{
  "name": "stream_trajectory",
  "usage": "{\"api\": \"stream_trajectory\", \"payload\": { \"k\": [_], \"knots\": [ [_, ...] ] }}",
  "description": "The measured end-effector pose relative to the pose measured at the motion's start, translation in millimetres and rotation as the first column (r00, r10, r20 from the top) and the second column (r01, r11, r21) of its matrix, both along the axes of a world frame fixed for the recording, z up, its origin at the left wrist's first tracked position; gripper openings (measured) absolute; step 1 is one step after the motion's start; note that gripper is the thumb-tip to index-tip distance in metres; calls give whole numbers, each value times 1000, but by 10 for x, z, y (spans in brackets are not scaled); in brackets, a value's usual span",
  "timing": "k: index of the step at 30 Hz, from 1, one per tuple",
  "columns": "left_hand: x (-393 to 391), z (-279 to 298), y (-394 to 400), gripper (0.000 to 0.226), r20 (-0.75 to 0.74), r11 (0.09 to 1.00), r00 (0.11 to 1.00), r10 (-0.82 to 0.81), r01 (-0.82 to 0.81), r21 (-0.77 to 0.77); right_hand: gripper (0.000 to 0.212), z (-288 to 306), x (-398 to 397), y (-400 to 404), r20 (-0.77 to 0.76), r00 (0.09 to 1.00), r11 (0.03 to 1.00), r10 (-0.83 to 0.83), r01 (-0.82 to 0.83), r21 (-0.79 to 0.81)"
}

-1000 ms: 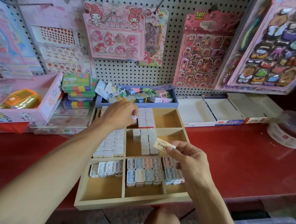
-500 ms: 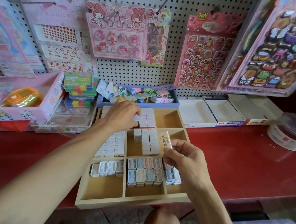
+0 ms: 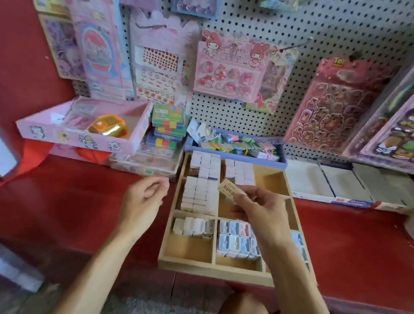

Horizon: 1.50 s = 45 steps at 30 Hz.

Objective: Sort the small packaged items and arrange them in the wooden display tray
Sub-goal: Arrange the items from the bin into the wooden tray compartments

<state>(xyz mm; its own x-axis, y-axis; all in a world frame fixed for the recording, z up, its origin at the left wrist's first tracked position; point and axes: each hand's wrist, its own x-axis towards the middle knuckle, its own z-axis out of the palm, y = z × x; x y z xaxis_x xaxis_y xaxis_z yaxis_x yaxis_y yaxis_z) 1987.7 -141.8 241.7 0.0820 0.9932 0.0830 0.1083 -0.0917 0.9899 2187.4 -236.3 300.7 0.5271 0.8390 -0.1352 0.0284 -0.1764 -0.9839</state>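
Right hand (image 3: 258,212) pinching a small tan packaged item (image 3: 229,189) above the middle compartments of the wooden display tray (image 3: 185,262), which rests on the red counter (image 3: 69,207); left hand (image 3: 143,201), fingers loosely curled and holding nothing, beside the tray's left wall.

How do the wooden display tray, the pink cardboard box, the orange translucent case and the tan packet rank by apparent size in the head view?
1. Wooden display tray
2. Pink cardboard box
3. Orange translucent case
4. Tan packet, pinched in the right hand; nearer the camera, yet smallest.
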Motion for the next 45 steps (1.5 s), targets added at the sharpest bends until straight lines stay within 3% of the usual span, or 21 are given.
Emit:
{"api": "stream_trajectory", "payload": {
  "k": [5, 10, 12, 16, 20, 28, 31, 36, 39, 45],
  "knots": [
    [-301, -221, -208, 15, 44, 991, 991, 125, -122, -59, 7, 59, -420, 313, 156, 978, 988, 139, -126, -87],
    [-464, -331, -325, 16, -41, 985, 985, 165, -167, -34, 6, -47, -633, 677, 462, 849, 958, 258, -162, -237],
    [-516, -365, -351, 17, -100, 985, 980, 169, -171, -9, 6, -61, -689, 791, 563, 770, 943, 302, -153, -297],
    [-578, -402, -383, 18, -155, 983, 971, 181, -183, 1, 11, -123, -829, 945, 771, 510, 913, 381, -75, -401],
    [-598, -398, -430, 25, -145, 987, 980, 138, -148, -59, 16, -251, -977, 1043, 813, 373, 886, 448, -61, -460],
    [-690, -400, -497, 19, -126, 985, 982, 142, -152, -81, 26, -363, -927, 951, 817, 190, 836, 545, -54, -545],
    [-701, -369, -536, 15, -104, 985, 985, 139, -148, -85, 29, -351, -904, 895, 810, 231, 842, 539, -101, -531],
    [-715, -305, -627, 10, -67, 989, 991, 116, -121, -82, 20, -160, -720, 672, 725, 589, 932, 357, -180, -313],
    [-668, -245, -715, 9, -45, 995, 996, 76, -78, -61, 7, -26, -536, 360, 621, 751, 974, 225, -156, -164],
    [-345, -16, -971, 10, 34, 996, 996, -84, 84, -12, 10, 7, -61, -493, 487, 873, 1000, -20, 19, 7]
  ]
}}
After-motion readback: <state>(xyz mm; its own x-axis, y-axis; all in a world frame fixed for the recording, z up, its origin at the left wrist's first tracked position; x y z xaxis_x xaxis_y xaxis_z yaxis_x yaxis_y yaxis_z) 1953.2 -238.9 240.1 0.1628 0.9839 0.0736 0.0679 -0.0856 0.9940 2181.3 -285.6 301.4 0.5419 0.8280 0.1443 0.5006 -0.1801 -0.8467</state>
